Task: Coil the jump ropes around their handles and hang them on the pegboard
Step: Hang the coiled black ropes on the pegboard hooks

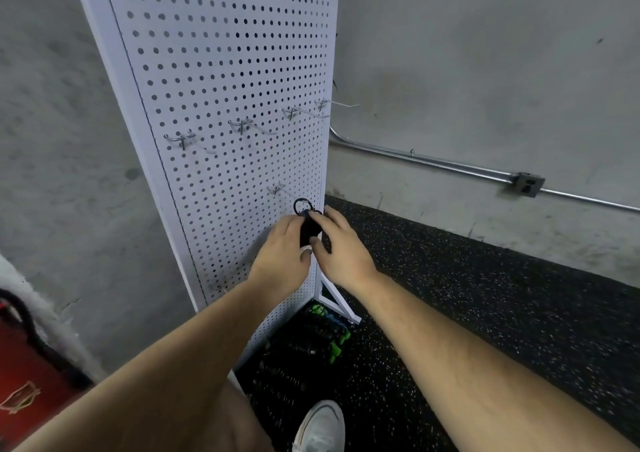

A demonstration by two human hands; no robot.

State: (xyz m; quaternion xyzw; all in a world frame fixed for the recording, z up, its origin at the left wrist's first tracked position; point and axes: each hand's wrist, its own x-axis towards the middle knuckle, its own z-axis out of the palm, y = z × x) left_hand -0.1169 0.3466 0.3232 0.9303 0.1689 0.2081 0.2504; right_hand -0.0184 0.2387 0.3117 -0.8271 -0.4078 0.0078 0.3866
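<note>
A person stands at the white pegboard (221,70). Both hands hold 1 black jump rope (309,228), wound up into a small bundle. The left hand (280,243) has its fingers curled around the bundle from the left. The right hand (341,247) pinches it from the right with thumb and fingers.

The bundle is right in front of the board, low down. A little loop (300,205) of rope sticks up from it, at the tip of the low hook (280,190). I cannot tell if the loop is on the hook yet.

So this rope looks wound, and hanging it is the step going on now. The 4 hooks higher up, like the left one (181,138), hold nothing, so I see no rope hung for sure.

More jump ropes (318,337), with green and blue handles, lie in a pile on the floor (450,295) by the foot of the board. I think those need winding and hanging too, so most of the job is left.
</note>
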